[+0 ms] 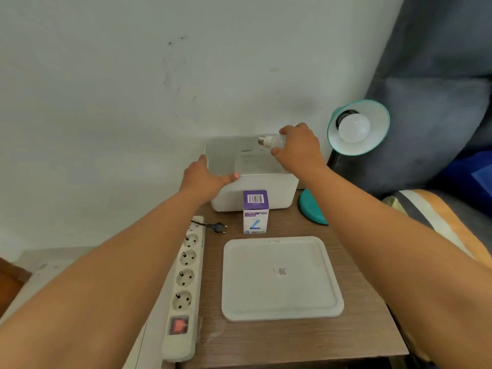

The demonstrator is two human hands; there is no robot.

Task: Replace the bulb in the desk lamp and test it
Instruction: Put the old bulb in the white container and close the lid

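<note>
A teal desk lamp (372, 113) stands at the table's back right, its shade tilted toward me with a white bulb (354, 128) screwed in its socket. My right hand (298, 147) holds a second white bulb (271, 141) sideways over the open white storage box (255, 193), screw base pointing left. My left hand (205, 177) grips the box's front left rim, thumb along the edge. A purple and white bulb carton (255, 211) stands upright in front of the box. The lamp's black plug (218, 227) lies unplugged on the table beside the power strip (183, 283).
The white box lid (282, 278) lies flat on the brown wooden table (292, 339). The strip's red switch (178, 324) is near the front edge. The lamp's teal base (311, 209) sits right of the box. A wall is behind, a dark sofa at right.
</note>
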